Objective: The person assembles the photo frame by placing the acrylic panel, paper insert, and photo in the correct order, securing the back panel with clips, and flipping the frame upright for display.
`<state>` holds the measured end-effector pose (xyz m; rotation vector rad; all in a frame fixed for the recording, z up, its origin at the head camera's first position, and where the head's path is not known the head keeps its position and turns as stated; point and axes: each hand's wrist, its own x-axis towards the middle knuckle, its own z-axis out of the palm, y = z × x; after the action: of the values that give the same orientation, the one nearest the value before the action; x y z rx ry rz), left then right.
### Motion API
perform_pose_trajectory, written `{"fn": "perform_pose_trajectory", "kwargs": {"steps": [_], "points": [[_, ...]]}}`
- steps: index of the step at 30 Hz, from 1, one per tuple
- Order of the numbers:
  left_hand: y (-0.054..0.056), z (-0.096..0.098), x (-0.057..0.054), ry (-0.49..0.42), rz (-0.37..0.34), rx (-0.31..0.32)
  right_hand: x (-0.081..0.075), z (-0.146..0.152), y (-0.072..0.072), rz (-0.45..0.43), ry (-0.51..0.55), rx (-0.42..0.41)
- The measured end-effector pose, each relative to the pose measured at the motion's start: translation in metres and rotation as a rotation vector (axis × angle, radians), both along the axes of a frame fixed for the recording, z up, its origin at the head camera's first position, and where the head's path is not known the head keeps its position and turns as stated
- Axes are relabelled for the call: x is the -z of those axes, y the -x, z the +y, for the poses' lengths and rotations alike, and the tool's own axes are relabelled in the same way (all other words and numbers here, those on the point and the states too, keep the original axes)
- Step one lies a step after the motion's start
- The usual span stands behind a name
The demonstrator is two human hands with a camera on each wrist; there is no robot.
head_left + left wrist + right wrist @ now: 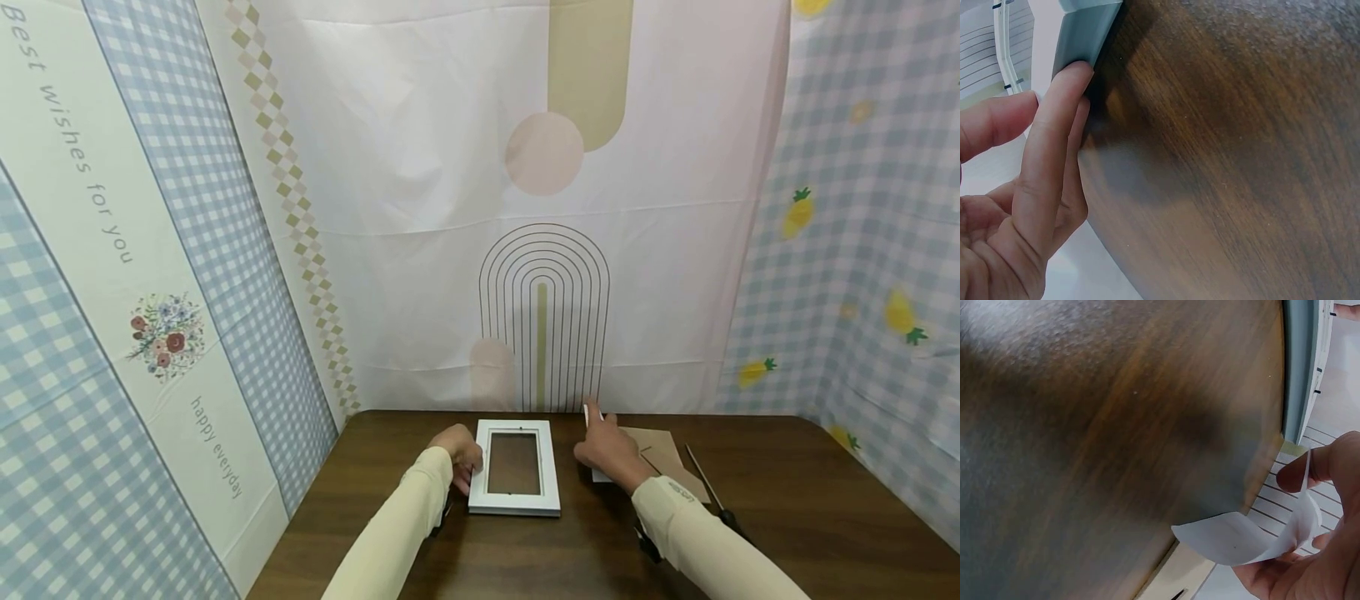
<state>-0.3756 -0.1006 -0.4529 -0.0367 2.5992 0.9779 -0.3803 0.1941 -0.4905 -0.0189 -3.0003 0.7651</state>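
Within right hand (606, 448), curled white sheet (1229, 540)

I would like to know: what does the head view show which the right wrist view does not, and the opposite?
Only the head view: the black-handled tool and the flower print on the left cloth.

Only the right wrist view: the broad, curved face of the white paper, pinched in the right hand.

Both: the right hand, the white frame, the brown board and the wooden table; the wrist view cuts off frame and board.
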Motion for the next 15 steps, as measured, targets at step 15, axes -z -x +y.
{"fn": "perform_pose_trajectory", "kwargs": {"steps": [15], "points": [[0.004,0.0023,0.0041,0.037,0.005,-0.01,0.0064,0.0008,-0.0001,0.03,0.001,0.029]]}}
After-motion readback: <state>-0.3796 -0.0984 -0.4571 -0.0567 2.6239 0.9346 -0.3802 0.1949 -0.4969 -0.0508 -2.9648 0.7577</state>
